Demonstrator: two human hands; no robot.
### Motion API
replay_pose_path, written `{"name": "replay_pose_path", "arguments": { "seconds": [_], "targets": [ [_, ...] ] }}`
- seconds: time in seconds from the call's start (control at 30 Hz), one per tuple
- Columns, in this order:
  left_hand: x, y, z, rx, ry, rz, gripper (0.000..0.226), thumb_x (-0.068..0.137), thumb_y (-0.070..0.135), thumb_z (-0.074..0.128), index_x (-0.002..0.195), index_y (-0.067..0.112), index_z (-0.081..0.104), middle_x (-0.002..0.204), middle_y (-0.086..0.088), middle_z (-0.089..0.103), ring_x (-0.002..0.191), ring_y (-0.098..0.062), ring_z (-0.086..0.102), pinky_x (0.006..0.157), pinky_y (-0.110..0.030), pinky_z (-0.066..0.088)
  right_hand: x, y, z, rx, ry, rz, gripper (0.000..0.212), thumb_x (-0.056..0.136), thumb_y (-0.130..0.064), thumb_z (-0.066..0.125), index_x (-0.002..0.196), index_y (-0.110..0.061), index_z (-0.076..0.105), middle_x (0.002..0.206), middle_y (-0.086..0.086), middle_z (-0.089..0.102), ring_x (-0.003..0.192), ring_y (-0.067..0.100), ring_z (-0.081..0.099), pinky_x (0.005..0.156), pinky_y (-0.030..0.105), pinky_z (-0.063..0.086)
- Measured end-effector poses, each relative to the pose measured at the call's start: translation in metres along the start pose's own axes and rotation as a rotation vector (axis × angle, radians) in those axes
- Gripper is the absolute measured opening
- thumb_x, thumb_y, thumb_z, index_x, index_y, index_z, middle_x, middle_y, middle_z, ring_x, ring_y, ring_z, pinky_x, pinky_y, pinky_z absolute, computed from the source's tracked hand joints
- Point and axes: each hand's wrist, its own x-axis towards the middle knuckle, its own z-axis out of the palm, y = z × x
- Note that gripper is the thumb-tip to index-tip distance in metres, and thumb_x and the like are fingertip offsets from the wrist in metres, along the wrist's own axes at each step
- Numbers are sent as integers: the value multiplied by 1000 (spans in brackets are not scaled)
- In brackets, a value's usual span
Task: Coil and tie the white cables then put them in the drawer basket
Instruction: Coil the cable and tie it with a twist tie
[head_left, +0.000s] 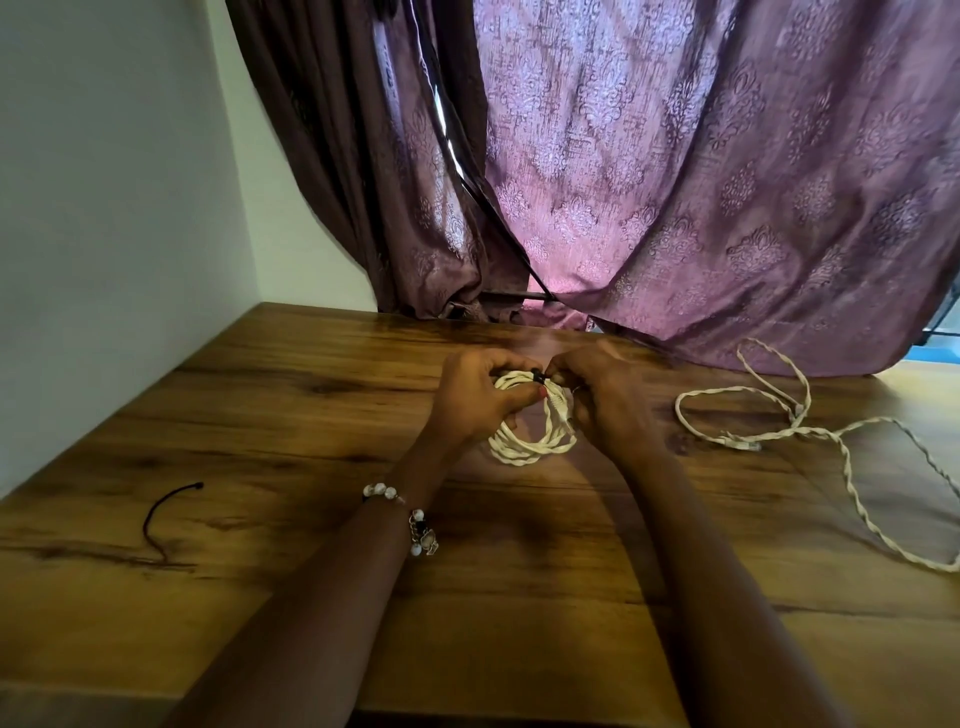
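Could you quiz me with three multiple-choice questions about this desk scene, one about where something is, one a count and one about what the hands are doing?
1. Where does the loose black tie lie?
A. On the table, left of the person's arms
B. On the curtain
C. Under the uncoiled cable

2. How many white cables are in view?
A. One
B. Two
C. Four

3. What state is the cable between the hands in?
A. Stretched straight
B. Knotted to the other cable
C. Wound into a coil

Answers:
1 A: the black tie rests on the wooden table, far left.
2 B: a coiled cable and an uncoiled cable on the right.
3 C: the left hand and right hand grip its loops, with a black band at the top.
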Motion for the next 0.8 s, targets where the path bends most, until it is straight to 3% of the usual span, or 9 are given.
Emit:
{"name": "replay_pose_path", "arguments": {
  "seconds": [0.13, 0.2, 0.3, 0.47, 0.57, 0.8],
  "targets": [
    [2, 0, -3, -27, -22, -14, 28, 70, 1, 80, 83, 23, 70, 78, -11, 72, 66, -48, 65, 57, -49, 56, 3, -2, -1, -15, 1, -27, 20, 82, -20, 55, 78, -3, 67, 69, 8, 61, 68, 23, 51, 61, 19, 26],
    [2, -3, -4, -48, -41, -25, 24, 71, 1, 79, 86, 18, 71, 76, -13, 71, 57, -44, 62, 51, -43, 53, 4, -4, -1, -30, -12, -39, 21, 80, -19, 54, 76, -3, 67, 68, 9, 62, 65, 25, 52, 59, 20, 26],
    [2, -4, -4, -52, -44, -19, 23, 71, 0, 78, 87, 15, 71, 77, -15, 71, 57, -47, 61, 48, -46, 52, 6, -6, -1, -41, -10, -28, 24, 78, -18, 50, 72, -2, 67, 66, 9, 62, 63, 28, 54, 57, 23, 27],
    [1, -4, -3, 4, -65, 18, 23, 71, -2, 78, 81, 16, 69, 64, 3, 65, 42, -18, 52, 38, -19, 38, 6, -12, 1, -62, -13, -2, 33, 73, -18, 39, 68, -2, 68, 63, 9, 64, 63, 30, 56, 57, 25, 35],
    [1, -6, -2, -2, -53, 9, 21, 72, -2, 78, 85, 13, 69, 67, -1, 65, 38, -14, 51, 40, -21, 39, 6, -13, 1, -83, -10, -13, 31, 74, -20, 43, 68, -1, 67, 64, 11, 63, 62, 30, 56, 57, 27, 39],
    [1, -6, -1, 37, -11, 27, 21, 70, 1, 80, 89, 4, 70, 74, -8, 68, 42, -23, 56, 42, -25, 43, 6, -17, 5, -130, 43, -31, 30, 74, -16, 40, 67, 2, 64, 64, 15, 61, 61, 33, 56, 52, 33, 46]
  ]
}}
